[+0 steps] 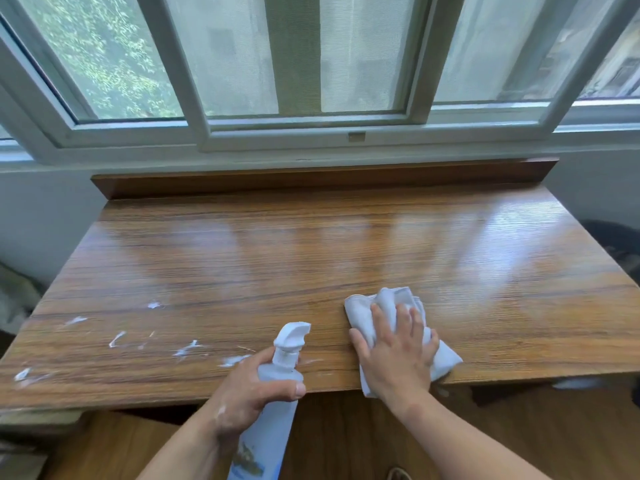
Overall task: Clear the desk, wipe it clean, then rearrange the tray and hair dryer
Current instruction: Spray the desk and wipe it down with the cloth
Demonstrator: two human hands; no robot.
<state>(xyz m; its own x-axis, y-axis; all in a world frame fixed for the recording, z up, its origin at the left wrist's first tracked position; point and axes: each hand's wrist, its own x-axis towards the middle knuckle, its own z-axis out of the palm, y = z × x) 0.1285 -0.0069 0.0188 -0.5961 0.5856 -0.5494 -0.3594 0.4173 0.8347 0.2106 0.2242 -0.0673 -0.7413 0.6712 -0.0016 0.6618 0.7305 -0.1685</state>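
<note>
While the left hand [242,386] is gripping the spray bottle [285,351] at the desk's [311,244] six o'clock, the right hand [398,355] is pressing the cloth [367,313] flat at five o'clock; it should be sweeping toward apparent foam streaks [187,348] at eight o'clock. Neither tray nor hair dryer is showing.

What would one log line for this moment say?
stage: wiping | left hand: grips spray bottle | right hand: presses cloth on desk | white streaks: desk's left side
</note>
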